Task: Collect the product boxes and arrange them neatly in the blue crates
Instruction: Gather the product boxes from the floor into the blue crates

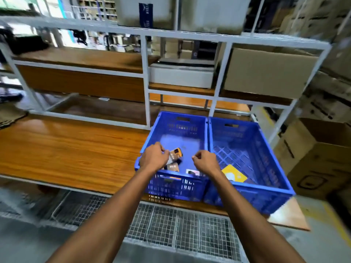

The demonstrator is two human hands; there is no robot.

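Both arms outstretched; L grip [154,156] & R grip [204,161] fingers curled.

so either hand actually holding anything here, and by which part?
Left hand is curled at the top edge of a small product box in the left crate; grip unclear from blur. Right hand is curled, holding nothing.

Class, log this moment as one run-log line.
left hand: over left crate, by small boxes | right hand: curled, empty | right crate: yellow box

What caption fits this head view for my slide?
Both hands hover over the left blue crate with small product boxes; a yellow box lies in the right crate.
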